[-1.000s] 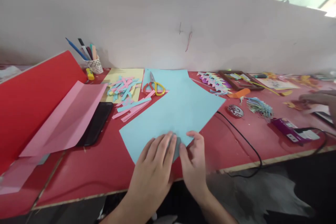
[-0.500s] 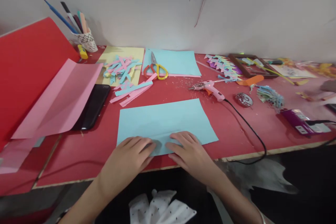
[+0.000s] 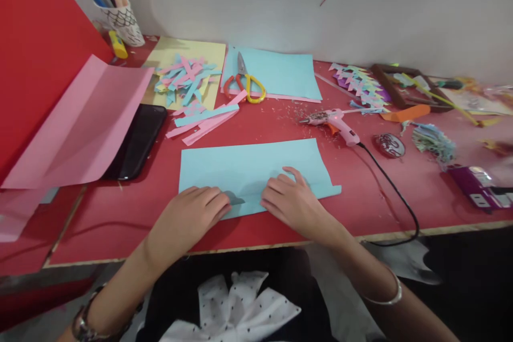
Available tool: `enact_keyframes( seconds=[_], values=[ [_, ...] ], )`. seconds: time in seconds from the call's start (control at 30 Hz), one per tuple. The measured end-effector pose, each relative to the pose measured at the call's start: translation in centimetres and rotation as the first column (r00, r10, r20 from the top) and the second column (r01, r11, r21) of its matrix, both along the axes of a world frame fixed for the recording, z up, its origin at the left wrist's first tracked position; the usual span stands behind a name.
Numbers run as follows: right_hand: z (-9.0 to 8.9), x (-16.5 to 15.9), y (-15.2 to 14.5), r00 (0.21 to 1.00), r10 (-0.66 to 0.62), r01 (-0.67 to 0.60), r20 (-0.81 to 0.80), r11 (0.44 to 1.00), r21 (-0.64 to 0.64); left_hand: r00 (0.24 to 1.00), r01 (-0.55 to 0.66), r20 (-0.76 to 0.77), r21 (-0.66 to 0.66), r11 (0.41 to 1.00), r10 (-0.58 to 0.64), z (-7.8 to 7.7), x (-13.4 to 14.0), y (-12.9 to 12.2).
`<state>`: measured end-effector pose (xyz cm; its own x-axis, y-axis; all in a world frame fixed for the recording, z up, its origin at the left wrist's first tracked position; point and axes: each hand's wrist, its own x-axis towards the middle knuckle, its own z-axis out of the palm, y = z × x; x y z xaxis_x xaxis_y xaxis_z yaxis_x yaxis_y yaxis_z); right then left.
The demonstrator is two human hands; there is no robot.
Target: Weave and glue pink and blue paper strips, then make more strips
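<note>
A light blue sheet of paper (image 3: 240, 165) lies in front of me, its near edge turned over into a narrow fold. My left hand (image 3: 196, 211) is closed on the left part of this fold, fingers bent and pressed together. Further right along the same strip, my right hand (image 3: 294, 200) presses down with bent fingers, one finger sticking out above the others. The fold's right end juts slightly past the sheet's side. Both thumbs are mostly hidden.
Beyond the sheet lie paper strips (image 3: 208, 123), scissors (image 3: 244, 83) and a pink glue gun (image 3: 339, 125) with a black cord. A black phone (image 3: 138, 144) and pink paper (image 3: 86, 133) are at left. A purple socket box (image 3: 476, 187) sits at right.
The near edge of the blue paper is now folded over in a strip. My hands have shifted onto it, and the camera view has tilted downward.
</note>
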<state>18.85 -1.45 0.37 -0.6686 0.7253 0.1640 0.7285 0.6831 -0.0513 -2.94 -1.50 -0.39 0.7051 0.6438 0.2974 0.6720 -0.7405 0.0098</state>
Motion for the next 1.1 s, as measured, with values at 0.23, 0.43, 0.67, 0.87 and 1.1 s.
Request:
enact_keyframes(
  seconds=[0.23,0.43,0.67,0.87,1.1],
  values=[
    [-1.0,0.6,0.8,0.999,0.026,-0.027,-0.028,0.999,-0.038,1.000,0.001,0.000,-0.022,1.000,-0.001,-0.1,0.0,0.4],
    [-1.0,0.8,0.9,0.998,-0.025,0.020,-0.053,0.995,-0.095,0.998,-0.063,-0.005,-0.028,0.998,0.063,-0.3,0.1,0.6],
    [-1.3,0.8,1.0,0.995,-0.041,0.035,-0.085,0.997,-0.075,0.991,-0.136,0.006,-0.025,0.990,0.136,-0.6,0.0,0.5],
    [-1.1,0.7,0.9,0.996,-0.064,0.060,-0.060,0.996,-0.064,0.983,-0.175,0.035,-0.098,0.980,0.180,-0.8,-0.5,0.4],
    [-1.2,0.7,0.9,0.995,-0.079,0.071,-0.064,0.991,-0.112,0.967,-0.212,0.104,-0.182,0.960,0.233,-0.9,-2.2,-0.1]
  ],
)
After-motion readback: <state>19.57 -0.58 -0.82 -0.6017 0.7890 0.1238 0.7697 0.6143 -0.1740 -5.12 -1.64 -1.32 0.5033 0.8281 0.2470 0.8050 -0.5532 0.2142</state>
